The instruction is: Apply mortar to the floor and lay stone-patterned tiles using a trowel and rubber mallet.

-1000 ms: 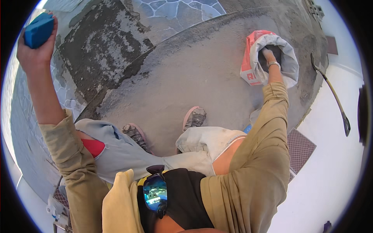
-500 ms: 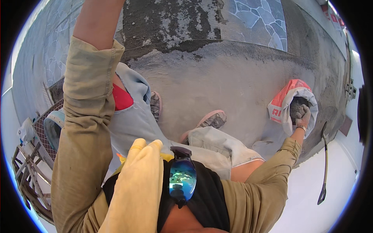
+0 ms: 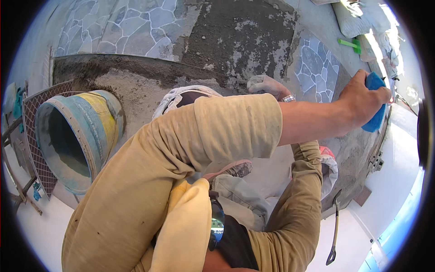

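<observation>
I am crouched over a rough grey mortar bed point(image 3: 149, 90) on an outdoor floor, with finished patches of blue-grey stone mosaic point(image 3: 317, 72) set into it. Closest to me, sunglasses point(image 3: 216, 222) hang at my chest over a pale yellow cloth point(image 3: 186, 226). My left hand point(image 3: 362, 102) crosses my body on an outstretched arm, its grip wrapped tight around a blue sponge point(image 3: 375, 111), which sits in my fingers at the far right, just past the edge of the mosaic patch. My right hand point(image 3: 327, 158) is below that grip, mostly hidden under my left arm; it rests at a red and grey bag point(image 3: 331, 165), and I cannot tell whether its fingers are closed. Below and beside the bag a dark pry bar point(image 3: 334, 231) lies on the white floor. Well away from the sponge grip, on my far left, a worn blue and yellow bucket point(image 3: 77, 136) lies tipped on its side by a metal mesh sheet point(image 3: 38, 154). Beyond the sponge, a green tool point(image 3: 348, 44) lies among pale sacks point(image 3: 358, 20)
</observation>
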The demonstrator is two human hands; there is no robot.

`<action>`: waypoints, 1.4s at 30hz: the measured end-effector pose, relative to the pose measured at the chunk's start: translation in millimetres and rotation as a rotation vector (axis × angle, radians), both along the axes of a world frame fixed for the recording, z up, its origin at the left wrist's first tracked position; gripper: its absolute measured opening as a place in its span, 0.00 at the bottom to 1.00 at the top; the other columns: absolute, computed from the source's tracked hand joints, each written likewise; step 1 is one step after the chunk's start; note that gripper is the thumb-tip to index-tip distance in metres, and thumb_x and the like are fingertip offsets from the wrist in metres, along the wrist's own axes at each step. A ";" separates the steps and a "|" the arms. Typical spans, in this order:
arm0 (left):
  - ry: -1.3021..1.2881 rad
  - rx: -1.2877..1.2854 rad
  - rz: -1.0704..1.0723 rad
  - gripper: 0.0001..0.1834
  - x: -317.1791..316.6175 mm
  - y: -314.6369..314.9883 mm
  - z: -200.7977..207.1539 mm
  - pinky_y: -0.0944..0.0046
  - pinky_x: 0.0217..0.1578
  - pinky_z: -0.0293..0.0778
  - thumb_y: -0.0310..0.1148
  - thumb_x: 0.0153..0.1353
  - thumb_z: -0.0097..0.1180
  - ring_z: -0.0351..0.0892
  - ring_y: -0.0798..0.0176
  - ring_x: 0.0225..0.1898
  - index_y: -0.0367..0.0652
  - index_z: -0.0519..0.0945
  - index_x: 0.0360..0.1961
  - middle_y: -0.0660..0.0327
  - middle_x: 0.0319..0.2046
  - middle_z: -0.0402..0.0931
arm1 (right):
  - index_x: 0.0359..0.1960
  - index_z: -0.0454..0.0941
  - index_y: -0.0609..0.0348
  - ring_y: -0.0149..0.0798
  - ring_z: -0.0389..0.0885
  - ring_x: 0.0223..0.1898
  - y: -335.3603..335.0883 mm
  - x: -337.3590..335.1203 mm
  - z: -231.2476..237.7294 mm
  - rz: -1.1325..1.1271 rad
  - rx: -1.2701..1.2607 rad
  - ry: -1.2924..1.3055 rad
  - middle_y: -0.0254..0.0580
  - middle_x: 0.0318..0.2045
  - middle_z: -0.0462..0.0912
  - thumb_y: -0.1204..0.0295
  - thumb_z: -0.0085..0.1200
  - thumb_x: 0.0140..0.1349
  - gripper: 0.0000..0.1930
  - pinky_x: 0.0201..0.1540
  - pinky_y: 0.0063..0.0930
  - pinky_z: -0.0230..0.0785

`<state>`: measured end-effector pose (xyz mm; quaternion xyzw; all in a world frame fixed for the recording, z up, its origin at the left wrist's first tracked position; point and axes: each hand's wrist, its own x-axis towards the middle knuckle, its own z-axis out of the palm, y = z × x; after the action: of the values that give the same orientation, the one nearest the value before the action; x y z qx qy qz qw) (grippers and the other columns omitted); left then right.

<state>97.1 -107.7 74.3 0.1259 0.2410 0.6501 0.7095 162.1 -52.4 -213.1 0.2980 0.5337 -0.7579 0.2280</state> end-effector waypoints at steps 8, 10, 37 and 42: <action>0.010 -0.054 0.121 0.24 -32.0 28.6 -15.9 0.62 0.41 0.78 0.46 0.61 0.62 0.76 0.65 0.40 0.41 0.72 0.49 0.60 0.40 0.75 | 0.46 0.78 0.59 0.38 0.83 0.31 71.6 -81.8 -33.2 -1.707 0.332 0.106 0.38 0.35 0.81 0.74 0.57 0.65 0.09 0.33 0.34 0.80; 0.018 -0.055 0.108 0.28 -52.3 28.0 -22.5 0.59 0.48 0.77 0.47 0.60 0.61 0.78 0.59 0.47 0.41 0.70 0.54 0.54 0.46 0.76 | 0.43 0.78 0.58 0.37 0.80 0.28 43.2 -80.2 -28.7 -1.533 0.259 0.033 0.35 0.30 0.78 0.71 0.55 0.66 0.07 0.32 0.31 0.78; -0.042 -0.081 0.022 0.26 -52.6 47.7 -25.3 0.58 0.46 0.71 0.54 0.60 0.61 0.70 0.65 0.43 0.50 0.71 0.51 0.64 0.40 0.69 | 0.52 0.77 0.74 0.38 0.82 0.43 110.9 -226.4 -28.8 -0.958 0.194 0.383 0.49 0.46 0.80 0.81 0.50 0.67 0.14 0.50 0.38 0.84; -0.022 -0.066 0.083 0.27 -63.7 52.6 -31.7 0.57 0.41 0.72 0.55 0.59 0.62 0.72 0.63 0.38 0.51 0.70 0.50 0.62 0.40 0.69 | 0.54 0.75 0.75 0.43 0.82 0.45 110.4 -192.1 -39.9 -1.465 0.149 0.350 0.53 0.46 0.79 0.83 0.47 0.68 0.14 0.50 0.39 0.85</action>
<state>33.4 -55.1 42.5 0.0852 0.2593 0.6721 0.6883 -30.0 58.0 -253.0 0.4663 0.2773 -0.7137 -0.4430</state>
